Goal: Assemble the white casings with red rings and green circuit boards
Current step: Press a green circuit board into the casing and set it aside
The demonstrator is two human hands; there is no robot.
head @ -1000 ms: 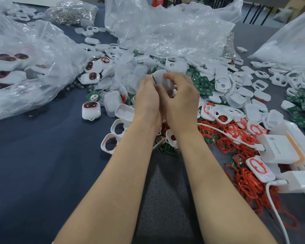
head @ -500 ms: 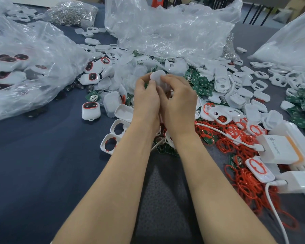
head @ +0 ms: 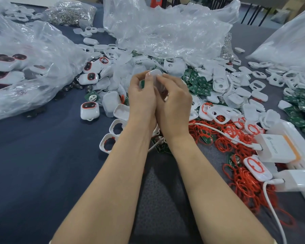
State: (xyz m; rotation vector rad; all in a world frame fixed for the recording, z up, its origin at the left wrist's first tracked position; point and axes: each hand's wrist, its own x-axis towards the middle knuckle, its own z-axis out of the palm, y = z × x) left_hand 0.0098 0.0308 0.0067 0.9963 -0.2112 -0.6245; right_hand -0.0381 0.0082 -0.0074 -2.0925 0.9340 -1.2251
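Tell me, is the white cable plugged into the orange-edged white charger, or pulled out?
Plugged in: the white cable ends with its connector in the side of the orange-edged charger.

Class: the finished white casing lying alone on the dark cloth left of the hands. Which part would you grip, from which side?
Probably pinch the casing across its smooth side walls, coming from above and the left: its red-ringed face points up and loose parts crowd its right.
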